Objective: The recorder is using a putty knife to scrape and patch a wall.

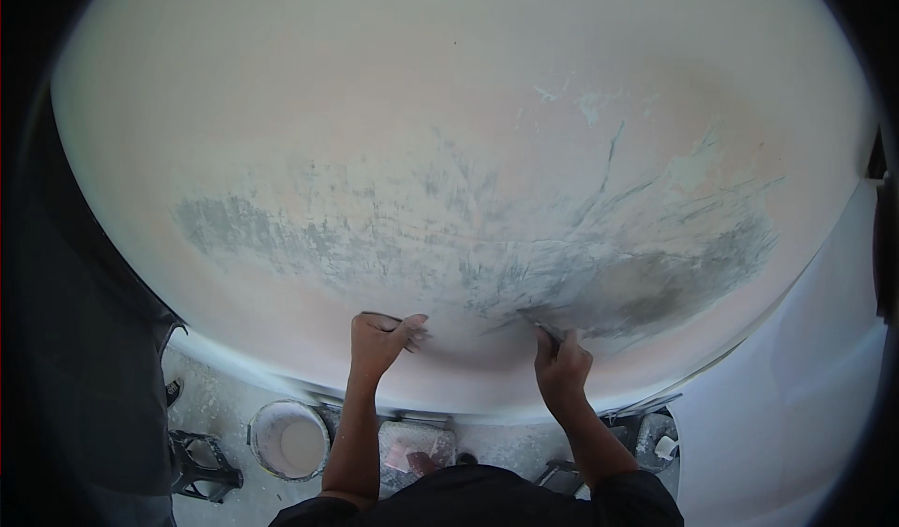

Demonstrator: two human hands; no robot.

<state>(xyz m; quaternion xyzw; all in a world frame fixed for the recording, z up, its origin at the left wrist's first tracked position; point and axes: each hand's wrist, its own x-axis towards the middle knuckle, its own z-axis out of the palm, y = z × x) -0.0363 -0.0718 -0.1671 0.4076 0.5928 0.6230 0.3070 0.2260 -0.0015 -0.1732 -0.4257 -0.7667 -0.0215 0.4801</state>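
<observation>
A large, smooth, curved panel (421,77) fills most of the view, pale with pinkish areas. Uneven grey streaks and smears run across its lower half. My right hand (564,366) is closed round a putty knife (538,323), whose blade meets the panel at the grey streaks. To its left, my left hand (376,344) is closed near the panel's lower part. A thin dark edge shows at its fingers, but what it holds is mostly hidden. Both forearms come up from the lower edge.
Below the panel, a bucket (290,441) of pale pinkish material stands on the spattered floor (201,386). A dark stool (201,466) is left of it. Dark sheeting (84,358) hangs at the left, white sheeting (787,386) at the right.
</observation>
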